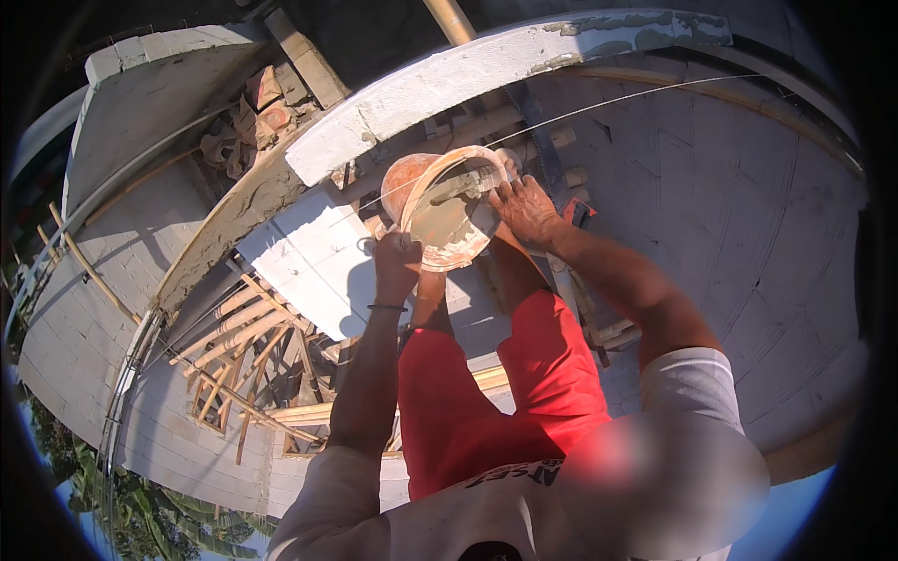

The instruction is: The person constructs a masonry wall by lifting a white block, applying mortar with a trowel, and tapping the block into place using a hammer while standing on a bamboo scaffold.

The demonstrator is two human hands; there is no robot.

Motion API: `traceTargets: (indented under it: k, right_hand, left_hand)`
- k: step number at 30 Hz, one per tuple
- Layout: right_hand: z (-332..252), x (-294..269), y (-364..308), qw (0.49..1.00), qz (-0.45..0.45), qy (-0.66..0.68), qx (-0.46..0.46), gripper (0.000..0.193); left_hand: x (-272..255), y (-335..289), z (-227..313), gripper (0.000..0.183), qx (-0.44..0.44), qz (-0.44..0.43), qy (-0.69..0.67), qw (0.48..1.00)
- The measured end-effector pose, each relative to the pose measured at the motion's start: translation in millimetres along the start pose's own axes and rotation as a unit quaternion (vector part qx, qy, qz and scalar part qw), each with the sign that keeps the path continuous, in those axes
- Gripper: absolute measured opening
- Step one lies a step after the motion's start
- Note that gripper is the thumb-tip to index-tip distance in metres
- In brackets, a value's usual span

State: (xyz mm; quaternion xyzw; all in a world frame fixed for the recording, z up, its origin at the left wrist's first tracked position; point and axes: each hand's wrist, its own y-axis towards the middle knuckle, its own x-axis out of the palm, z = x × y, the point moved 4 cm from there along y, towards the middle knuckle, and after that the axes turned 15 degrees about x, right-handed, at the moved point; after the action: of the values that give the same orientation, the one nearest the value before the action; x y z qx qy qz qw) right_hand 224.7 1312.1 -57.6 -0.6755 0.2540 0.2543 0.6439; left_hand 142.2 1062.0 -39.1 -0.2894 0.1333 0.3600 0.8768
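An orange bucket (404, 184) is tilted so that its mouth faces me, and dried grey smears cover its rim. Wet grey mortar (440, 226) lies inside it. My left hand (399, 259) is closed on the near left part of the rim. On the right side of the rim, my right hand (527, 210) grips with its fingers over the edge. A row of white blocks (440, 82) on top of the curved wall runs just beyond the bucket, with grey mortar patches toward its right end.
A thin string (636, 95) stretches over the bucket area. Below left lies a white panel (304, 251), beside bamboo poles and timber (245, 332). Torn bags and rubble (251, 126) sit beyond the wall's bare mortar top (238, 210). A red-ended tool (580, 213) is near my right wrist.
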Motion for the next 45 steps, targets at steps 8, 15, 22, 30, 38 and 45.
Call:
traceTargets:
  k: [8,15,22,30,38,45]
  right_hand:
    - [-7.3,2.4,-2.0,0.995,-0.028,0.094,0.01,0.026]
    - [-2.5,-8.4,-24.4,0.97,-0.057,0.235,-0.01,0.034]
    - [2.6,-19.8,-54.9,0.969,0.134,0.177,0.109,0.035]
    - [-11.5,-30.8,-46.7,0.97,-0.007,0.241,0.041,0.029]
    - [11.2,-10.8,-70.4,0.827,-0.084,0.555,0.02,0.057]
    - [9.9,-10.4,-115.6,0.656,0.007,0.729,0.198,0.045]
  left_hand:
    - [-22.3,12.4,47.1,0.014,-0.054,0.016,-0.055,0.997]
    - [-40.3,4.6,55.5,0.032,-0.068,0.021,-0.137,0.988]
    - [-39.4,9.6,71.8,0.034,-0.097,0.019,-0.124,0.987]
    - [-40.1,17.7,102.7,0.038,0.013,0.028,-0.052,0.998]
    - [-55.7,1.5,95.2,0.026,-0.063,0.017,-0.098,0.993]
    - [-55.5,-24.4,21.4,0.025,-0.172,0.07,-0.1,0.977]
